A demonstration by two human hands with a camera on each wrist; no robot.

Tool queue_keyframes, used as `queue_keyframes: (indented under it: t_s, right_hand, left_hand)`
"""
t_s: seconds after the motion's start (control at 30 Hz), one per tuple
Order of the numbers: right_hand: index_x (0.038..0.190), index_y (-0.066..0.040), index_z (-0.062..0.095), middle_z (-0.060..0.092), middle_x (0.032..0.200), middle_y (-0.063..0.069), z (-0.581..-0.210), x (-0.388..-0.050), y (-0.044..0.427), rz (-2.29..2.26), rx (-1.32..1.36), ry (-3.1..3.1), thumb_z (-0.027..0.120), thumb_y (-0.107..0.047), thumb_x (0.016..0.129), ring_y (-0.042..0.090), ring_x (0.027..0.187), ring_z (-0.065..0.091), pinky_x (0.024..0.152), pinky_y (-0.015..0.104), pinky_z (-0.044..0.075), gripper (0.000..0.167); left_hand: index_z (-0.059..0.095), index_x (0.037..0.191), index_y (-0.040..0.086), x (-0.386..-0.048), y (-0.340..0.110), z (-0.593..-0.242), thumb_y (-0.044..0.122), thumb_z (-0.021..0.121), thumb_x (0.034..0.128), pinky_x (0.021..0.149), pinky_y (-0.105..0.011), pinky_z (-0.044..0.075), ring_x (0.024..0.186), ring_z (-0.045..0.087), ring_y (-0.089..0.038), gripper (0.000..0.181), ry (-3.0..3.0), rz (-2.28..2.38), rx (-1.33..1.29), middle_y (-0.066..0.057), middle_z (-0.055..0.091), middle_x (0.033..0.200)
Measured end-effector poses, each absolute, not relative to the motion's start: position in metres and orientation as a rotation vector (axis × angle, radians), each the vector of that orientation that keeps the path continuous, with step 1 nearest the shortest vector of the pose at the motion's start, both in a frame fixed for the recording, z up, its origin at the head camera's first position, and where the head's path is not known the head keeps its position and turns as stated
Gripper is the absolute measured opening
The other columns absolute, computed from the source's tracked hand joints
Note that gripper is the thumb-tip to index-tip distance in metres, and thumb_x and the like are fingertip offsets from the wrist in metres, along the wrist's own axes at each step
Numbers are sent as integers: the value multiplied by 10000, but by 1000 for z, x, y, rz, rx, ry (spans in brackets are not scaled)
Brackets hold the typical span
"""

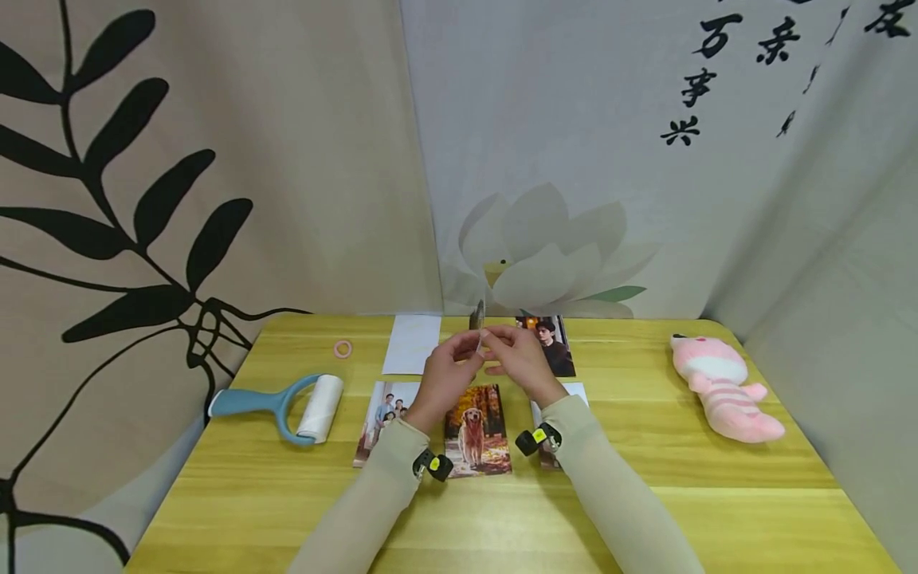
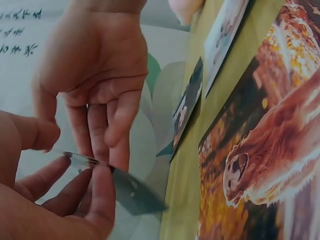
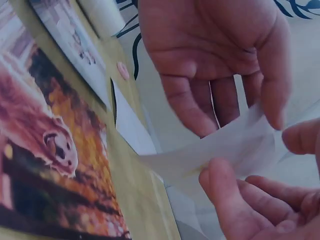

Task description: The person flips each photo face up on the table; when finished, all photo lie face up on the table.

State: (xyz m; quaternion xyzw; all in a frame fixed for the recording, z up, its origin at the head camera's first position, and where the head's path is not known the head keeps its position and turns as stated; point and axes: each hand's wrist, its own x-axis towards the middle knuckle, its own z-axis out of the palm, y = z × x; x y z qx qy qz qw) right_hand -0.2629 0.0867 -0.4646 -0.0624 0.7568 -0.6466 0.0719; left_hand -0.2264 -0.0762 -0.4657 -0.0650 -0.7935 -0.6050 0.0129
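A photo print (image 1: 476, 317) is held up between my two hands, nearly edge-on in the head view. Its dark face (image 2: 137, 195) shows in the left wrist view; the right wrist view shows its white back (image 3: 220, 150), slightly bowed. My left hand (image 1: 453, 365) pinches one part with thumb and fingers. Close beside it, my right hand (image 1: 511, 357) pinches the print near its upper edge. Below them on the table lies a photo of a golden dog (image 1: 473, 430). A family photo (image 1: 387, 406) is left of it, partly behind my left wrist.
A white sheet (image 1: 412, 347) and a portrait photo (image 1: 554, 348) lie at the back. Another photo (image 1: 578, 391) is mostly covered by my right wrist. To the left are a blue-handled lint roller (image 1: 320, 408) and a small pink ring (image 1: 343, 349); a pink plush toy (image 1: 727, 391) lies right.
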Motion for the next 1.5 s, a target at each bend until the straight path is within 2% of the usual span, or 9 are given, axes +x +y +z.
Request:
queue_keyframes:
  t_s: [0.17, 0.33, 0.6, 0.73, 0.93, 1.1, 1.23, 1.4, 1.5]
  right_hand:
    - [1461, -17, 590, 708, 1309, 226, -464, -261, 88, -1972, -148, 2198, 636, -314, 1067, 227, 899, 756, 798, 491, 662, 496]
    - [1464, 28, 568, 721, 1299, 244, -464, -258, 88, -1941, -150, 2233, 637, -161, 1034, 210, 924, 754, 719, 323, 648, 474]
    - [1418, 76, 585, 740, 1222, 271, -462, -256, 87, -1911, -191, 2306, 598, -73, 1023, 116, 689, 650, 632, 256, 563, 422]
    - [1460, 66, 561, 730, 1269, 258, -462, -255, 88, -1877, -175, 2355, 611, -93, 1022, 140, 769, 700, 684, 273, 594, 468]
    - [1511, 68, 502, 688, 1334, 281, -461, -254, 89, -1909, -155, 2321, 609, -77, 1028, 363, 1044, 753, 751, 373, 666, 515]
    - [1503, 70, 503, 668, 1342, 294, -457, -250, 88, -1956, -155, 2275, 608, -62, 1028, 343, 1069, 739, 717, 357, 665, 505]
    - [1482, 69, 524, 665, 1337, 294, -456, -248, 88, -1975, -157, 2265, 607, -55, 1027, 289, 1019, 734, 702, 347, 664, 479]
    - [1497, 67, 505, 642, 1342, 304, -454, -245, 89, -2000, -169, 2236, 598, -45, 1034, 267, 1036, 711, 715, 347, 665, 485]
    - [1523, 57, 481, 626, 1355, 310, -452, -244, 89, -2004, -166, 2225, 594, -42, 1038, 292, 1068, 703, 735, 357, 666, 508]
  left_hand:
    - [667, 1407, 160, -224, -70, -466, 327, 766, 983, 1002, -493, 565, 1197, 660, -256, 466, -2563, -1730, -241, -75, 696, 1308]
    - [708, 1339, 154, -224, -66, -470, 308, 836, 917, 908, -437, 541, 1061, 618, -233, 467, -2586, -1647, -238, -83, 643, 1211]
    - [710, 1344, 156, -225, -65, -473, 361, 865, 882, 864, -412, 519, 1027, 590, -223, 528, -2590, -1598, -251, -84, 621, 1213]
    - [661, 1397, 146, -225, -71, -474, 360, 890, 864, 896, -404, 530, 1092, 604, -230, 618, -2568, -1659, -266, -80, 624, 1242]
    - [601, 1458, 162, -230, -88, -477, 267, 864, 901, 1063, -499, 512, 1253, 574, -292, 625, -2483, -1887, -208, -85, 615, 1374]
    - [597, 1457, 125, -238, -104, -481, 276, 778, 981, 1088, -484, 509, 1275, 581, -290, 531, -2353, -2060, -48, -105, 611, 1423]
    - [595, 1443, 28, -243, -112, -486, 189, 705, 1023, 937, -372, 539, 1120, 619, -217, 462, -2208, -2227, 88, -129, 637, 1322]
    - [609, 1408, -3, -245, -118, -493, 126, 627, 1050, 742, -248, 542, 834, 599, -102, 382, -2123, -2472, 251, 8, 660, 1015]
    - [623, 1375, -9, -245, -120, -497, 101, 598, 1061, 673, -207, 546, 733, 606, -85, 333, -2089, -2592, 294, 33, 664, 893]
